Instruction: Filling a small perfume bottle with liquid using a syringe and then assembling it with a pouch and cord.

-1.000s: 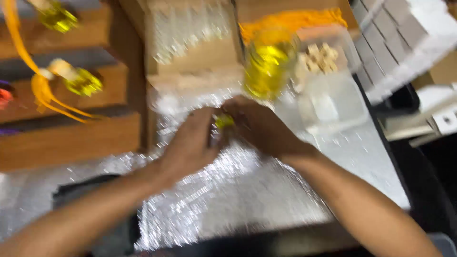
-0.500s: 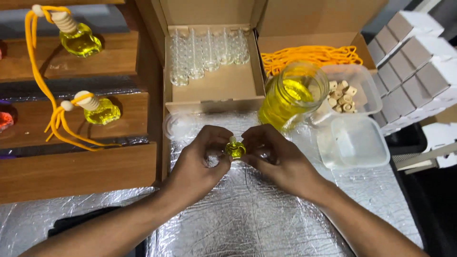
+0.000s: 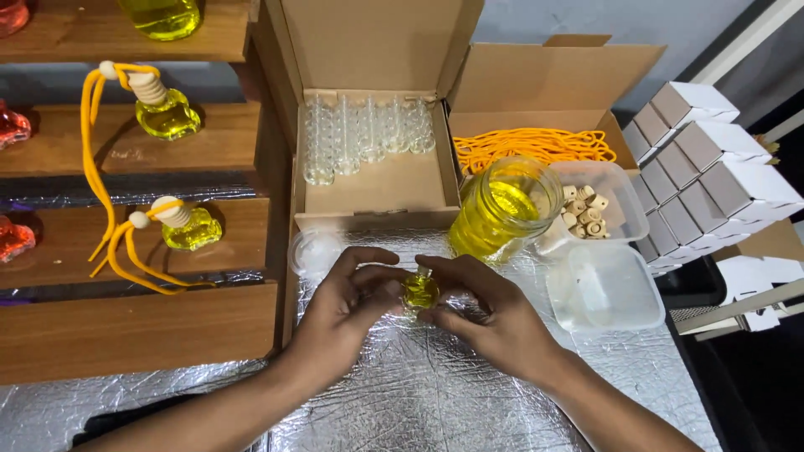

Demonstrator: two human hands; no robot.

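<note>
Both hands drifted lower, left hand (image 3: 347,293) and right hand (image 3: 486,314) seemingly pinching a small yellow glass bottle (image 3: 420,290).

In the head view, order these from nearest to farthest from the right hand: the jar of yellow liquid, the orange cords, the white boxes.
1. Jar: just beyond the right hand.
2. Orange cords: behind the jar, in the open carton.
3. White boxes: stacked at far right.

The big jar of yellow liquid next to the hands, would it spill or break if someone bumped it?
Probably yes. The jar has no lid showing, so its yellow liquid could slosh out. It looks like clear glass, so it may crack. It seems quite full, so likely heavy, and it stands on crinkly foil, perhaps a bit wobbly.
</note>
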